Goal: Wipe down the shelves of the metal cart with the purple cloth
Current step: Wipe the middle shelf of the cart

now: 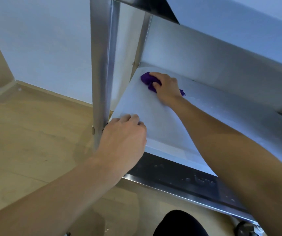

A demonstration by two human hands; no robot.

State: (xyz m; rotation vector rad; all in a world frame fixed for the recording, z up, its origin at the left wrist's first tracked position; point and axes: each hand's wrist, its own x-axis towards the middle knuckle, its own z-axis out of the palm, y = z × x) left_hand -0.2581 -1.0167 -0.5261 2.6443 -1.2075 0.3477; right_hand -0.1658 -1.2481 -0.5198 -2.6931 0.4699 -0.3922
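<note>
Now right hand (166, 88) on purple cloth (147, 80)

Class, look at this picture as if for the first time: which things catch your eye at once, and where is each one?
The purple cloth stands out first, bunched under the right hand at the far left corner of the cart's lower shelf. Next comes the left hand, resting on the shelf's near left corner beside the shiny metal post. Water droplets dot the shelf's dark front lip.
</note>
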